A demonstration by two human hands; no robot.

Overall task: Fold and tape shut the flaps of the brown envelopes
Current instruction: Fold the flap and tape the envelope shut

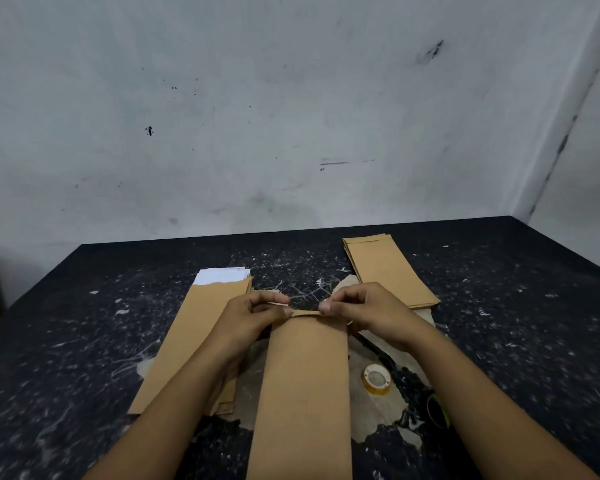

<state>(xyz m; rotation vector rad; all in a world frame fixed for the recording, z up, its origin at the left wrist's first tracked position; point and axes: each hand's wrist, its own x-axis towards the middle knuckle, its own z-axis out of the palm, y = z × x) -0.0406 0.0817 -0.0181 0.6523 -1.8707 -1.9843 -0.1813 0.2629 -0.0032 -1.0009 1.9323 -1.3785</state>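
A long brown envelope (303,386) lies lengthwise in front of me on the black table (499,306). Its flap (305,312) at the far end is bent over. My left hand (253,315) pinches the flap's left end and my right hand (364,311) pinches its right end, fingers curled. A roll of clear tape (376,379) lies flat just right of the envelope. To the left is a stack of brown envelopes (194,337) with white paper (222,275) sticking out at the far end. Another stack of brown envelopes (388,271) lies at the back right.
The tabletop is scratched, with a worn pale patch (378,420) under the envelope and tape. A dark round object with a green edge (437,410) sits right of the tape. A grey wall (291,116) stands right behind the table.
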